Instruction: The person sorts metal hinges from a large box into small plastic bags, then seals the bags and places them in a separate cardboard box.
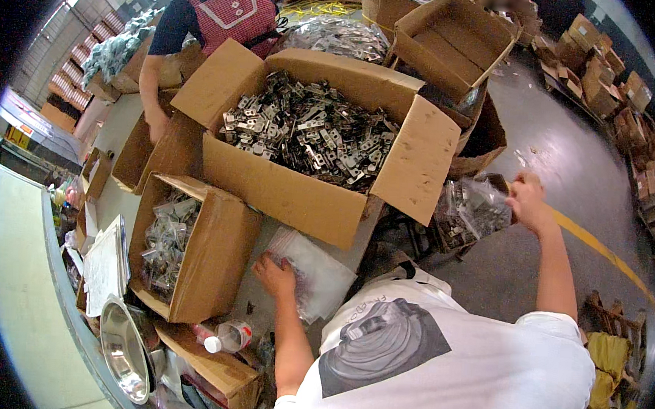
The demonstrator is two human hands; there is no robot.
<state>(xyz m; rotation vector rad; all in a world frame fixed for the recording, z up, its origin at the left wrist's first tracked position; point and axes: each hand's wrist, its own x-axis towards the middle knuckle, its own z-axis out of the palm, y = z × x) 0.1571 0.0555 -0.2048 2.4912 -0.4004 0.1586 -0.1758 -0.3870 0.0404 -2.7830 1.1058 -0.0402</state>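
My left hand [275,275] rests at the left edge of a stack of clear plastic bags [323,269], its fingers slightly apart. Out to the right, my right hand [529,201] is closed at the edge of a clear plastic bag [487,204]. This bag lies over a box of metal parts, and I cannot tell which parts are inside it. In front of me stands a large open cardboard box [283,182], filled with small metal hinge-like pieces [325,132]. On the left, a smaller carton [218,254] lies tilted with filled plastic bags [169,243] in it.
A plastic bottle [233,337] lies near the left table edge, above a steel bowl [126,350]. Papers [107,265] lean beside the carton. Across the table a co-worker in a red checked apron [231,11] reaches into a box. Another open carton [453,42] stands far right.
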